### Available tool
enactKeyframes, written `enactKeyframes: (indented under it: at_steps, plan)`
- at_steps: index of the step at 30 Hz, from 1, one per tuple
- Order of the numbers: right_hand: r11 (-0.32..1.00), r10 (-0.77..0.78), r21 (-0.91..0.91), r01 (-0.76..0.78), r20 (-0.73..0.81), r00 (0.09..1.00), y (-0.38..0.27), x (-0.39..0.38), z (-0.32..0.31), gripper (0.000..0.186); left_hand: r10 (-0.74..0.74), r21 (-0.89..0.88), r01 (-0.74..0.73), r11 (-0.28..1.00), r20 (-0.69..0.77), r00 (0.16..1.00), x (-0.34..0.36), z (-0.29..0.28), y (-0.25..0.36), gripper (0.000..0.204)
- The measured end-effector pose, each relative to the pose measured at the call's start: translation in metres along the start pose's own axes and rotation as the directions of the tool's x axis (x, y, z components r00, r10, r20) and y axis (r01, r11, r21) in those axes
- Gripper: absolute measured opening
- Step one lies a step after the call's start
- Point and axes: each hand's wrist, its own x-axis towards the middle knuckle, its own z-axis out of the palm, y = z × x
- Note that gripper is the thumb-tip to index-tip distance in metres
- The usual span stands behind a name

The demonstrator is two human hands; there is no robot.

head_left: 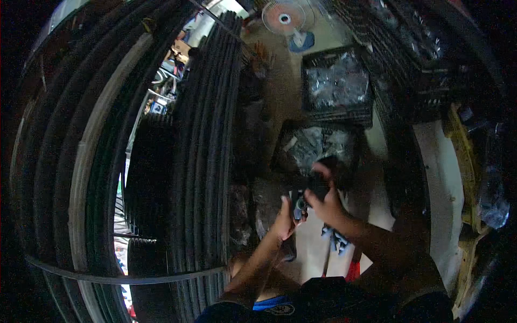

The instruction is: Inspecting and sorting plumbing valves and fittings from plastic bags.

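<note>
A dim, narrow aisle runs away from the person, its pale floor (309, 258) showing in patches between the goods, with brighter light coming through a gap on the left. Tall dark rows (207, 134) of long, thin, closely packed pieces fill the left side, one pale grey length (83, 167) among them; a metal bar (129, 280) crosses in front of their lower part. Dark crate-like stacks (439, 89) wall in the right side, and nearer on that side stands a yellow beam (466, 161) with clear plastic wrapping (495, 202) beside it. Straight ahead, two black crates hold plastic-wrapped pieces: the far crate (336, 116) on a stack, and the near crate (279, 151) just beyond the hands, taking up much of the aisle. A fan (284, 20) with a blue base stands behind them. Below the hands are a bundle of blue-and-white strands (336, 240) and something red (353, 270). The right hand (329, 207) is blurred, its thumb and fingers curled about a black item (319, 185) whose kind I cannot tell. Just beside it, the left hand (287, 223) grasps a small silvery-grey piece (298, 204), which sits between its raised thumb and bent fingers; whether the two items touch is unclear.
</note>
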Motion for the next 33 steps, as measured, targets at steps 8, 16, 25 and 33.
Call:
enactKeyframes:
  at_steps: [8,16,25,33]
  plan:
    - [0.885,0.181,-0.442,0.144,0.613,0.769,0.002,-0.031,-0.005,0.082,0.036,-0.200,-0.073,0.977,-0.183,0.983,-0.011,0.069,0.004,0.103]
    - [0.878,0.289,-0.464,-0.118,0.317,0.904,0.038,-0.022,0.005,0.065,0.038,-0.222,-0.041,0.974,-0.017,0.999,0.013,0.063,-0.009,0.094]
    - [0.825,0.533,-0.266,-0.498,0.073,0.843,0.052,-0.027,0.012,0.057,0.342,0.218,-0.310,0.926,-0.129,0.931,0.031,0.042,-0.029,0.078]
    - [0.872,0.427,-0.208,-0.444,-0.123,0.896,0.063,0.030,-0.016,0.062,-0.225,0.578,-0.040,0.815,0.379,0.897,-0.036,0.061,-0.049,0.062]
